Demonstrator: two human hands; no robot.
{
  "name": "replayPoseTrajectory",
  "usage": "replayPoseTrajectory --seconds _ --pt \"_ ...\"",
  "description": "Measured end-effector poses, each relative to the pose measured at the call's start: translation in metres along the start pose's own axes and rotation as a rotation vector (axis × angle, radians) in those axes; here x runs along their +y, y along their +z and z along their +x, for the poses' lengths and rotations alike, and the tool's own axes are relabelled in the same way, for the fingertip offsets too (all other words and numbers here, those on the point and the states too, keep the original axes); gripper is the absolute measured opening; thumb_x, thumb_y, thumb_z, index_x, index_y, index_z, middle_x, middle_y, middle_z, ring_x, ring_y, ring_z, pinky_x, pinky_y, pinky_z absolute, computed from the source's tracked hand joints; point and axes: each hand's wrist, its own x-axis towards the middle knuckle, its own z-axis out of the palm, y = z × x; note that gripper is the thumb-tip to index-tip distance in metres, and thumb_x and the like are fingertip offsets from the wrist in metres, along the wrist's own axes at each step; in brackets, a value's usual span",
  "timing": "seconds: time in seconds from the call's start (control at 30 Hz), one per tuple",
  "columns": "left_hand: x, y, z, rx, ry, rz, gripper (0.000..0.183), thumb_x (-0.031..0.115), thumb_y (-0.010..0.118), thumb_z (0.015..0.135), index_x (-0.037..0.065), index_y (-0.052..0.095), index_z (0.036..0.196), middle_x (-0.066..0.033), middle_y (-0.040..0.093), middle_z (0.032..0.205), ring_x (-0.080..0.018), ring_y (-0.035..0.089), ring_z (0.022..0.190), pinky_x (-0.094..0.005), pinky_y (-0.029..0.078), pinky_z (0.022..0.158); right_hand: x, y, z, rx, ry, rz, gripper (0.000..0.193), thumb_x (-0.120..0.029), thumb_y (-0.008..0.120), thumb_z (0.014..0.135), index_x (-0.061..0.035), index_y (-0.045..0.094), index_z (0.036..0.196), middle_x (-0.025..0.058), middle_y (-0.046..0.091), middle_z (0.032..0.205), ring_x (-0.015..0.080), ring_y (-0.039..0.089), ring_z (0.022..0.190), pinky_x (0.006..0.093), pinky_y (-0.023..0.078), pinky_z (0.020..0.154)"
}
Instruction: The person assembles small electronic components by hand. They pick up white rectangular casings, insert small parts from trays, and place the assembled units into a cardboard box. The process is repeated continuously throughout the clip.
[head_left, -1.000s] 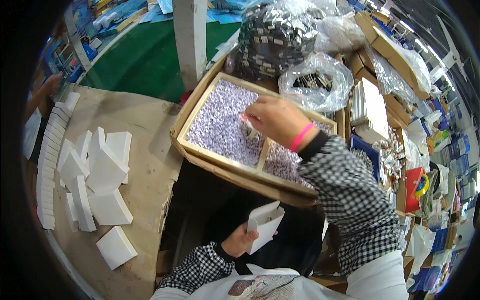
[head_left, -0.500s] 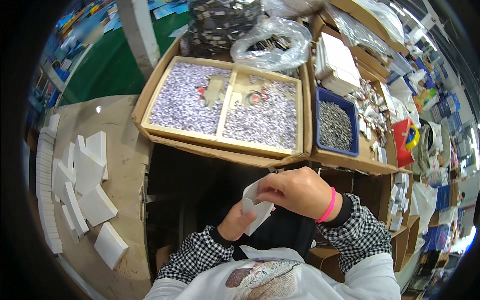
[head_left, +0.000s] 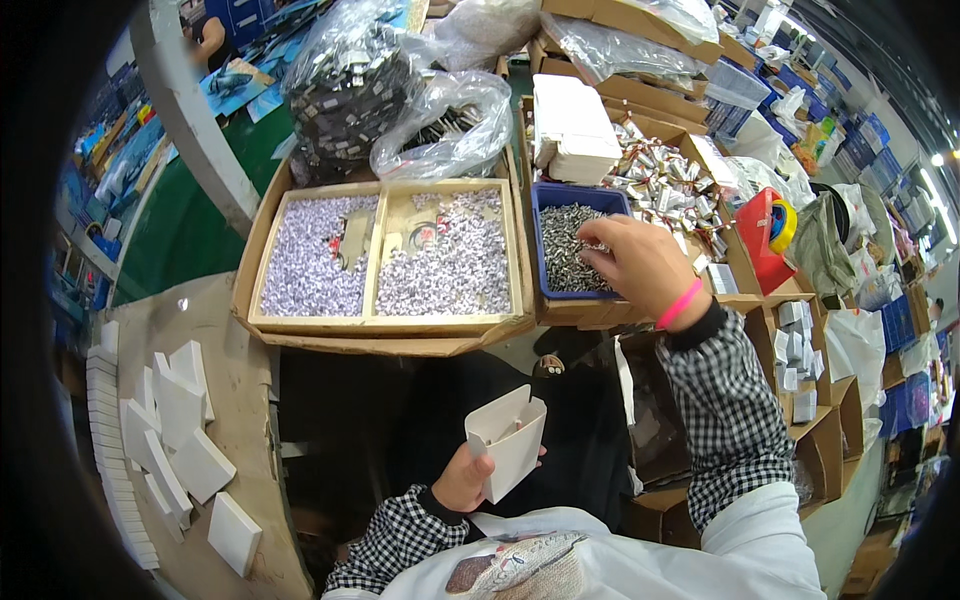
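Note:
My left hand (head_left: 464, 478) is wrapped round a small white paper box (head_left: 518, 452), held tilted in front of my body with its top end open. Something small shows inside the box, too little to name. Over to the right, my right hand (head_left: 645, 262) reaches into a blue plastic bin (head_left: 541, 240) full of small grey metal pieces (head_left: 565, 262), which look like screws. Its fingers are curled together at the pieces; what lies between the fingertips is hidden.
A wooden tray (head_left: 375, 285) with two compartments of small whitish parts stands left of the bin. White boxes (head_left: 180, 410) lie on the cardboard-covered table at left. Behind are bags of dark parts (head_left: 350, 110), stacked white cards (head_left: 570, 125) and a red box (head_left: 762, 240).
My right hand has left the white box's opening and moved right and away from me into the blue bin. The left hand still holds the box. The view has shifted.

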Motion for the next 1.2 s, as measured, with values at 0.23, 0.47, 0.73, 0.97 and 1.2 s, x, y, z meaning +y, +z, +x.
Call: replayPoseTrajectory --seconds 0.23,0.47,0.73,0.97,1.2 --pt "-0.001 0.002 -0.003 0.029 -0.015 0.002 0.106 0.068 0.067 0.066 -0.001 0.028 0.136 -0.0146 0.046 0.123 -0.0244 0.051 0.113 -0.0386 0.045 0.096 0.026 0.023 0.019 -0.095 -0.057 -0.181 0.017 -0.020 0.064 0.080 -0.0091 0.068 0.093 0.0079 0.065 0.084 0.0269 0.063 0.079 0.0375 0.051 0.073" --pt "0.005 -0.002 -0.005 0.058 -0.010 0.005 0.107 0.068 0.068 0.066 -0.001 0.027 0.137 -0.0153 0.045 0.125 -0.0257 0.051 0.114 -0.0398 0.044 0.098 0.033 0.010 0.011 -0.036 -0.006 -0.204 0.017 -0.023 0.060 0.085 -0.0106 0.069 0.092 0.0073 0.066 0.085 0.0264 0.064 0.078 0.0364 0.051 0.070" --pt "0.003 0.001 0.000 0.028 -0.010 0.022 0.108 0.067 0.068 0.067 -0.001 0.024 0.139 -0.0150 0.044 0.127 -0.0260 0.051 0.114 -0.0398 0.044 0.097 0.047 0.009 0.001 0.060 -0.014 -0.055 0.016 -0.022 0.059 0.085 -0.0102 0.069 0.090 0.0113 0.066 0.082 0.0294 0.064 0.077 0.0382 0.051 0.069" --pt "0.002 -0.002 0.002 0.036 0.005 0.068 0.104 0.068 0.066 0.068 -0.001 0.030 0.137 -0.0134 0.047 0.124 -0.0231 0.052 0.113 -0.0369 0.045 0.095 0.006 -0.004 -0.014 0.075 0.011 0.296 0.014 -0.010 0.065 0.082 -0.0041 0.069 0.094 0.0114 0.068 0.086 0.0210 0.067 0.070 0.0288 0.052 0.062" --pt "-0.001 -0.002 0.003 0.000 0.000 0.025 0.097 0.064 0.068 0.070 0.002 0.032 0.135 -0.0151 0.049 0.122 -0.0252 0.053 0.112 -0.0406 0.046 0.095 -0.078 0.003 -0.058 -0.379 -0.191 0.613 0.013 -0.013 0.063 0.081 -0.0080 0.065 0.093 0.0087 0.066 0.078 0.0260 0.065 0.069 0.0324 0.052 0.061"
